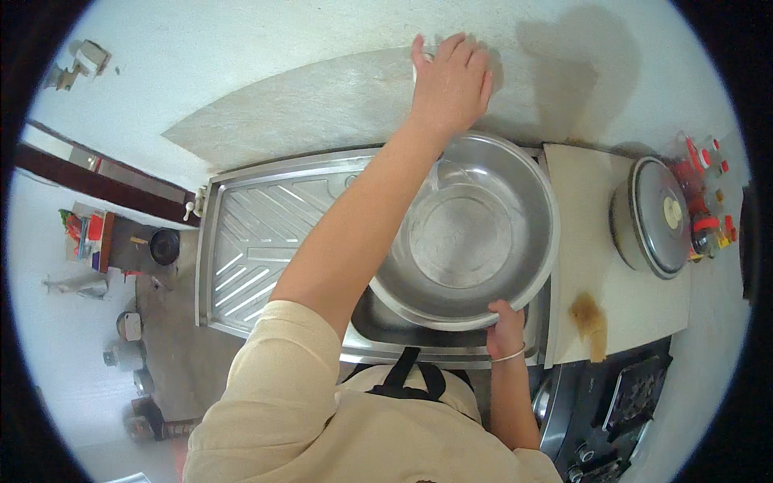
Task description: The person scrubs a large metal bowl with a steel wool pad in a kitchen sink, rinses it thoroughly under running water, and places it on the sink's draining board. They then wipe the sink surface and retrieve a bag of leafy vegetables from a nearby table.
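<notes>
My left hand (453, 84) reaches up to the wall behind the sink, its fingers curled over what appears to be a tap. Only a small pale part of that fitting shows beside the fingers; the rest is covered by my hand and forearm. A large stainless steel basin (531, 217) rests tilted over the sink bowl (380, 323). Next to my forearm, a short clear stream of water (433, 176) falls into the basin. My right hand (506, 329) grips the basin's near rim, thumb on top and fingers beneath. A bracelet circles the right wrist.
A ribbed metal drainboard (272, 241) extends left of the basin. On the pale counter (580, 241) at right stand a lidded pot (655, 217) and several red-capped bottles (703, 223). A brown stain (589, 320) marks the counter. A gas stove (604, 410) lies at lower right.
</notes>
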The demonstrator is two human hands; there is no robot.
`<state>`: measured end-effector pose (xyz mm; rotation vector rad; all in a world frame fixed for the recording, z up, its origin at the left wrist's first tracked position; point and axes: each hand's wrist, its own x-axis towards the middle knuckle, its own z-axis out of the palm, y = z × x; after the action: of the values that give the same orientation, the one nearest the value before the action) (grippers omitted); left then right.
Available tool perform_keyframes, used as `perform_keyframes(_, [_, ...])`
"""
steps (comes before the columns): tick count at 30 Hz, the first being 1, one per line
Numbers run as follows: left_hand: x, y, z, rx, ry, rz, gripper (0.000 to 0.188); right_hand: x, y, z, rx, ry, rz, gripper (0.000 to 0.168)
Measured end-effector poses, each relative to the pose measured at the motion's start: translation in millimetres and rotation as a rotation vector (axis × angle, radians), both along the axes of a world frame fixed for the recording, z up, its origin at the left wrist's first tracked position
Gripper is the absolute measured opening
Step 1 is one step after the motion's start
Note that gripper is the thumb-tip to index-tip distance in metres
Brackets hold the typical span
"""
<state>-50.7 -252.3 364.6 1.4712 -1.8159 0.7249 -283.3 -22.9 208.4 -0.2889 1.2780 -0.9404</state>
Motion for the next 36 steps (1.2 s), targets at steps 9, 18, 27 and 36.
perform_keyframes(9, [-2,12,-5,0.1,0.278,0.171,0.026,0,-9,-19,-0.005,-0.001,0.004,0.044])
perform_keyframes(18, [-2,15,-7,0.044,0.291,0.175,0.021,0,-10,-33,-0.024,-0.031,0.03,0.029])
perform_keyframes(27, [-5,11,-11,0.0,0.29,0.222,0.022,-2,-11,-34,0.064,-0.18,0.127,0.019])
perform_keyframes(36, [-7,16,-4,0.092,0.374,0.201,0.023,6,-7,-32,0.122,-0.28,0.145,0.013])
